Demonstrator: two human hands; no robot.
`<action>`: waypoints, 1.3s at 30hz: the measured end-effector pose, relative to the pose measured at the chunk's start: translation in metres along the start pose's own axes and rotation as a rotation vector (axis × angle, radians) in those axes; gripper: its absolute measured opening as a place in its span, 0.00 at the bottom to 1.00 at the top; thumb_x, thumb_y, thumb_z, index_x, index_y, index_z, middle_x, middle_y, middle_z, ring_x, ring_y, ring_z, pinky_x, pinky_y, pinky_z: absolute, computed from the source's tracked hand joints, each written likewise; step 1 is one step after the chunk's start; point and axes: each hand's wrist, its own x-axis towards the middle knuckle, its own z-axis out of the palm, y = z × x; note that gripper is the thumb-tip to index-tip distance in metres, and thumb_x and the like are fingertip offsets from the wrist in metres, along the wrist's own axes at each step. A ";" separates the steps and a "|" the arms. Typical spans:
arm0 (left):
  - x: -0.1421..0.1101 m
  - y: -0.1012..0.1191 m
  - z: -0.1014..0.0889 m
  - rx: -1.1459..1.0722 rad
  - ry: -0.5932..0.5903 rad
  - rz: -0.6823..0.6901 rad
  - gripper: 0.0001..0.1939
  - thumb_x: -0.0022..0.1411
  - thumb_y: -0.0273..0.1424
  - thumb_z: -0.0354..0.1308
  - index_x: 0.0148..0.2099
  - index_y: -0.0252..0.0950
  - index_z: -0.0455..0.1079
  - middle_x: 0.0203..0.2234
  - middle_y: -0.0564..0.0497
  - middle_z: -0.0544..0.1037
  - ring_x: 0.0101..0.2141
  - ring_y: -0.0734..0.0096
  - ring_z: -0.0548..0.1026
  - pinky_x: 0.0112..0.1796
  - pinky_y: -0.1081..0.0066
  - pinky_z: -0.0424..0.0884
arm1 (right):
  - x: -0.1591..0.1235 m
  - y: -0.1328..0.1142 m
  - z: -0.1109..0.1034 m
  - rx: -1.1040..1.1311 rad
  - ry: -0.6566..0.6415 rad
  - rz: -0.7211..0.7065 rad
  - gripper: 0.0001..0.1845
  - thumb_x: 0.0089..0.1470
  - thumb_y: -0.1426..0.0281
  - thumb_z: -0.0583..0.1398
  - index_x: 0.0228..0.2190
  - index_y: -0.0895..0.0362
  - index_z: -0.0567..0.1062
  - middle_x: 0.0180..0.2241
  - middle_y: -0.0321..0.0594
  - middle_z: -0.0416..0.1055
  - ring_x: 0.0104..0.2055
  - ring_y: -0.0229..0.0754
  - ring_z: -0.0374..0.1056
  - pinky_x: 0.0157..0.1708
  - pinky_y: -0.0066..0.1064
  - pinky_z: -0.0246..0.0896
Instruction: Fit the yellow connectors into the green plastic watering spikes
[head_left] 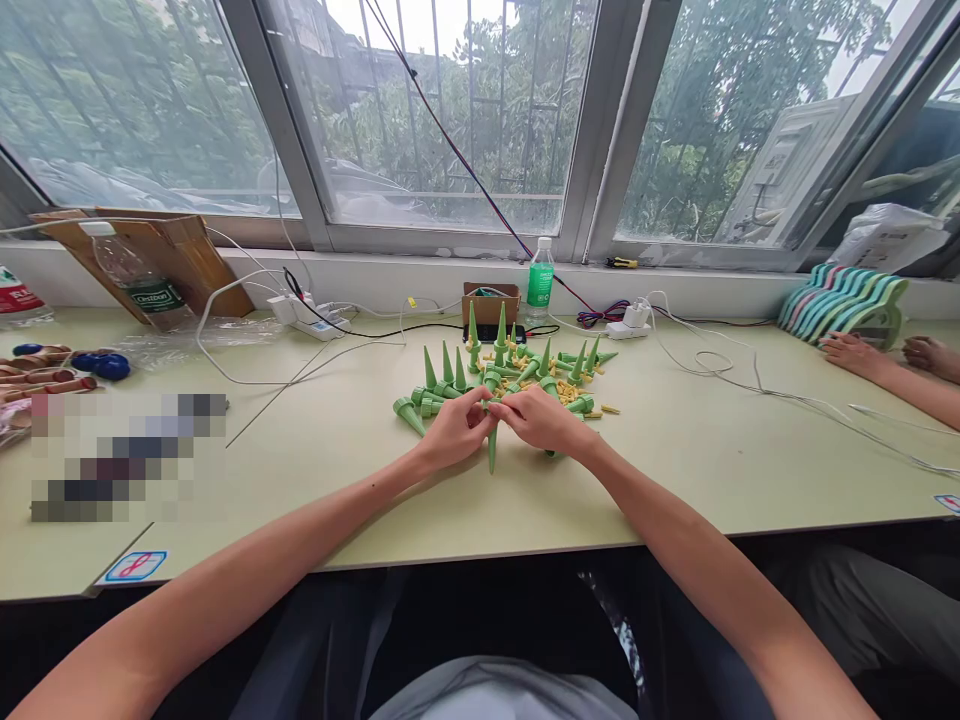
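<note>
My left hand (pixel 456 430) is closed round the upper end of a green plastic watering spike (pixel 492 456), whose tip points down toward me. My right hand (pixel 546 420) meets it at the same end, fingers pinched together; whatever sits between those fingertips is too small to make out. Just beyond both hands spreads a pile of similar green spikes, some standing with the point up like one spike (pixel 430 368), others on their sides like the spike (pixel 409 416) left of my left hand. Small yellow plastic pieces (pixel 517 387) lie scattered among them.
Behind the pile stand a small cardboard box (pixel 491 306) and a green-labelled bottle (pixel 540 282). White cables (pixel 720 365) cross the table at right. Another person's hand (pixel 851 355) rests near a stack of hangers (pixel 847 305). Wooden-handled items (pixel 49 378) lie far left.
</note>
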 end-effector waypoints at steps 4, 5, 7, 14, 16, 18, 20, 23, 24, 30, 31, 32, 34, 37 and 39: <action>0.000 0.000 0.000 0.011 0.005 0.003 0.11 0.64 0.40 0.51 0.39 0.37 0.61 0.16 0.59 0.64 0.17 0.78 0.60 0.22 0.77 0.54 | 0.000 0.001 0.001 -0.005 0.008 -0.013 0.26 0.66 0.61 0.49 0.19 0.59 0.66 0.18 0.34 0.58 0.22 0.33 0.48 0.26 0.29 0.40; 0.001 0.000 0.001 0.013 0.006 0.005 0.11 0.64 0.40 0.51 0.39 0.37 0.61 0.16 0.59 0.64 0.17 0.78 0.60 0.22 0.77 0.54 | 0.000 0.002 0.001 -0.005 0.005 -0.014 0.26 0.66 0.61 0.49 0.19 0.59 0.67 0.18 0.34 0.59 0.21 0.33 0.48 0.26 0.29 0.40; 0.001 0.000 0.001 0.015 0.007 0.008 0.11 0.64 0.40 0.51 0.38 0.37 0.61 0.15 0.59 0.64 0.17 0.79 0.59 0.21 0.77 0.54 | 0.000 0.002 0.001 -0.004 0.002 -0.011 0.27 0.67 0.60 0.48 0.19 0.59 0.67 0.18 0.34 0.59 0.22 0.33 0.49 0.26 0.29 0.40; 0.001 0.000 0.001 0.025 0.006 0.008 0.10 0.64 0.39 0.51 0.37 0.37 0.61 0.15 0.60 0.62 0.18 0.79 0.55 0.21 0.77 0.52 | -0.001 0.000 0.000 0.001 -0.001 -0.002 0.26 0.66 0.61 0.49 0.19 0.59 0.66 0.18 0.34 0.58 0.22 0.33 0.48 0.26 0.30 0.40; 0.001 0.000 0.001 0.020 0.001 0.005 0.10 0.64 0.38 0.51 0.37 0.37 0.60 0.16 0.60 0.63 0.18 0.79 0.55 0.21 0.77 0.52 | 0.000 -0.001 -0.001 0.005 -0.003 -0.002 0.25 0.66 0.62 0.49 0.19 0.59 0.65 0.17 0.34 0.57 0.21 0.33 0.47 0.25 0.29 0.40; 0.000 0.000 0.000 0.015 -0.002 0.004 0.10 0.64 0.38 0.51 0.38 0.37 0.60 0.16 0.59 0.63 0.18 0.80 0.55 0.21 0.77 0.52 | 0.000 -0.001 -0.001 0.012 -0.004 -0.003 0.25 0.66 0.62 0.50 0.18 0.58 0.64 0.17 0.33 0.56 0.21 0.33 0.46 0.25 0.29 0.40; 0.000 0.000 0.000 0.014 -0.003 0.004 0.10 0.64 0.38 0.51 0.37 0.37 0.60 0.16 0.59 0.63 0.18 0.80 0.55 0.21 0.77 0.52 | 0.000 0.000 0.000 0.021 -0.003 -0.004 0.25 0.65 0.63 0.50 0.18 0.58 0.63 0.17 0.33 0.56 0.21 0.32 0.46 0.25 0.29 0.40; 0.000 0.000 0.000 0.016 -0.006 0.000 0.10 0.64 0.38 0.51 0.37 0.37 0.61 0.15 0.59 0.63 0.18 0.80 0.55 0.21 0.78 0.52 | 0.000 0.001 0.000 0.038 -0.002 -0.005 0.25 0.65 0.63 0.50 0.18 0.58 0.63 0.17 0.33 0.55 0.21 0.32 0.46 0.25 0.29 0.41; 0.000 0.000 0.000 0.017 -0.008 0.000 0.10 0.64 0.38 0.51 0.37 0.37 0.61 0.15 0.59 0.63 0.18 0.80 0.56 0.21 0.77 0.52 | 0.000 0.001 0.000 0.046 -0.002 -0.005 0.25 0.65 0.63 0.50 0.18 0.58 0.63 0.17 0.33 0.56 0.21 0.33 0.46 0.25 0.29 0.41; 0.000 -0.004 0.000 0.000 -0.025 0.006 0.09 0.64 0.38 0.51 0.38 0.37 0.60 0.17 0.58 0.65 0.18 0.80 0.59 0.21 0.77 0.52 | -0.001 0.003 0.000 0.096 0.001 -0.031 0.25 0.64 0.62 0.51 0.17 0.58 0.62 0.16 0.32 0.53 0.21 0.32 0.45 0.24 0.29 0.41; 0.000 -0.004 0.000 -0.004 -0.028 0.007 0.09 0.64 0.38 0.51 0.38 0.37 0.60 0.17 0.58 0.65 0.18 0.80 0.59 0.21 0.78 0.52 | -0.001 0.003 0.000 0.109 0.003 -0.038 0.25 0.63 0.62 0.51 0.17 0.58 0.62 0.15 0.32 0.52 0.21 0.32 0.44 0.23 0.29 0.41; 0.000 -0.005 0.000 -0.007 -0.030 0.008 0.09 0.64 0.38 0.51 0.38 0.37 0.60 0.17 0.58 0.66 0.18 0.80 0.59 0.21 0.78 0.52 | -0.001 0.004 0.001 0.122 0.004 -0.044 0.25 0.63 0.62 0.52 0.16 0.58 0.61 0.15 0.31 0.52 0.21 0.32 0.44 0.23 0.29 0.41; -0.001 -0.004 0.000 -0.012 -0.032 0.010 0.09 0.64 0.37 0.52 0.38 0.37 0.60 0.17 0.58 0.66 0.18 0.80 0.59 0.20 0.78 0.52 | -0.001 0.005 0.001 0.147 0.004 -0.052 0.26 0.63 0.60 0.51 0.16 0.58 0.61 0.15 0.31 0.50 0.21 0.32 0.43 0.23 0.29 0.41; -0.001 -0.003 0.000 -0.015 -0.031 0.018 0.09 0.63 0.38 0.52 0.37 0.37 0.60 0.17 0.58 0.66 0.17 0.80 0.60 0.20 0.78 0.53 | -0.001 0.006 0.001 0.174 0.008 -0.057 0.26 0.63 0.59 0.51 0.16 0.58 0.60 0.15 0.31 0.49 0.21 0.32 0.43 0.22 0.29 0.40; -0.001 -0.002 0.000 -0.016 -0.031 0.026 0.09 0.63 0.38 0.52 0.37 0.37 0.61 0.16 0.58 0.66 0.17 0.80 0.60 0.20 0.78 0.53 | -0.001 0.006 0.001 0.186 0.016 -0.061 0.27 0.62 0.59 0.51 0.15 0.58 0.59 0.15 0.31 0.48 0.21 0.32 0.42 0.22 0.29 0.40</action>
